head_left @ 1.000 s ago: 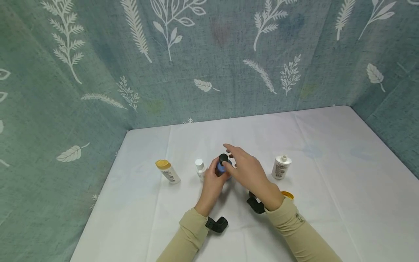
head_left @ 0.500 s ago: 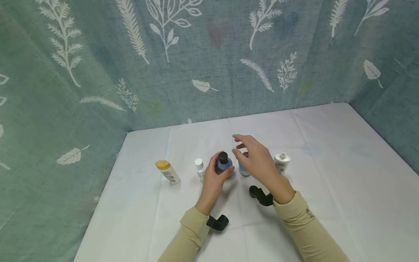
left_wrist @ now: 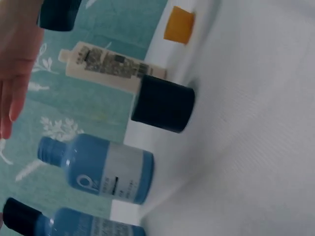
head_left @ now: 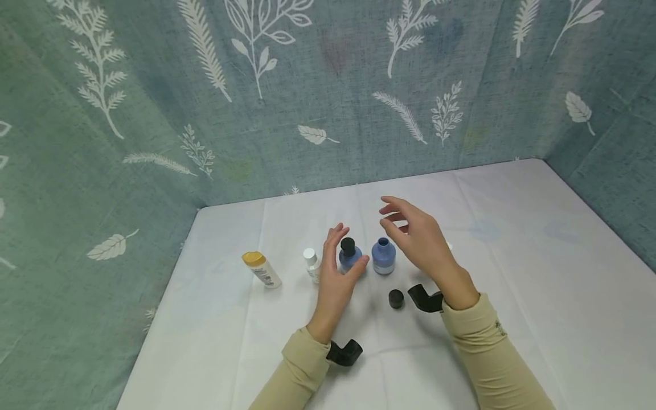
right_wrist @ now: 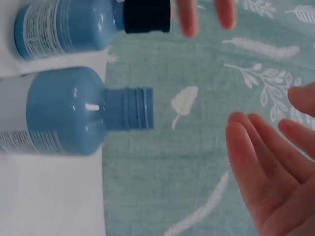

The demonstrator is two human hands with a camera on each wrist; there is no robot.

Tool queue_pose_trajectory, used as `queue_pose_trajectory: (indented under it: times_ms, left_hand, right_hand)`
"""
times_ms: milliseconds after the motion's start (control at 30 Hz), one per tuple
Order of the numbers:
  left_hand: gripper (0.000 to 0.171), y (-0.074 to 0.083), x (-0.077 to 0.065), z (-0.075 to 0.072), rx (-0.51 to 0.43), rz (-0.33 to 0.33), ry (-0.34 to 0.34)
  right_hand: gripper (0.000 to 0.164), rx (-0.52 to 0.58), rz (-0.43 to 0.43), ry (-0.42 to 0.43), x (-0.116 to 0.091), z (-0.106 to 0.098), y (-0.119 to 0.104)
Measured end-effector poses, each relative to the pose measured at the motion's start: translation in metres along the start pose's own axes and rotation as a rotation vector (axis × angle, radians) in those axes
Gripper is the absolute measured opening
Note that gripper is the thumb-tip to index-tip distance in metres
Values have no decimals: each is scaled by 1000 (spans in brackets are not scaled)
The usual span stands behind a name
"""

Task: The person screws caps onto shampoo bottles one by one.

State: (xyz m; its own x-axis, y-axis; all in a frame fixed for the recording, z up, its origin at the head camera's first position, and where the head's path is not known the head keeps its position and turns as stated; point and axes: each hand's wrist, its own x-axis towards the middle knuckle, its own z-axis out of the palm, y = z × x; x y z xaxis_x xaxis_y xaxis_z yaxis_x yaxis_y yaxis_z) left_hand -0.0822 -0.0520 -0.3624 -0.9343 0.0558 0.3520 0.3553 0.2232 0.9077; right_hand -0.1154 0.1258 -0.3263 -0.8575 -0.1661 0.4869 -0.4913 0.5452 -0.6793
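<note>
A blue bottle with a black cap [head_left: 348, 259] stands upright on the table. My left hand [head_left: 333, 285] is beside it, fingers and thumb spread apart and not gripping it. Just right of it is a second blue bottle [head_left: 384, 261], uncapped, its threaded neck [right_wrist: 130, 109] bare in the right wrist view. My right hand [head_left: 422, 239] hovers to the right of that neck with loosely bent fingers, holding nothing. A loose black cap [head_left: 396, 299] lies on the table in front of the uncapped bottle.
On the left are a small white-capped bottle [head_left: 311, 265] and a white bottle with a yellow cap [head_left: 262, 270]. An uncapped white bottle [left_wrist: 108, 66] and an orange-yellow cap [left_wrist: 179, 25] show in the left wrist view. A leaf-patterned curtain [head_left: 287, 142] hangs behind the table [head_left: 230, 233].
My left hand has loosened from the capped blue bottle and its fingers have spread. My right hand has moved away to the right, uncovering the uncapped blue bottle and the loose black cap.
</note>
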Motion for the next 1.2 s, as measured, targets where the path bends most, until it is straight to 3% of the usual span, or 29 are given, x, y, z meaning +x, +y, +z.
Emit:
queue_pose_trajectory:
  times_ms: [100, 267, 433, 700, 1000, 1200]
  left_hand:
    - [45, 2, -2, 0, 31, 75, 25]
    - [31, 21, -7, 3, 40, 244, 30]
    - [30, 23, -8, 11, -6, 296, -14]
    - [35, 22, -9, 21, 27, 232, -35]
    - [46, 21, -4, 32, 18, 111, -47]
    - [46, 18, 1, 40, -8, 52, -80]
  right_hand:
    - [43, 32, 33, -45, 0, -5, 2]
    - [48, 201, 154, -100, -2, -15, 3]
    - [43, 226, 165, -125, -7, -24, 9]
    - [33, 103, 136, -245, -15, -30, 20]
    - [34, 133, 83, -264, -20, -30, 19]
    - [35, 100, 113, -331, -24, -33, 18]
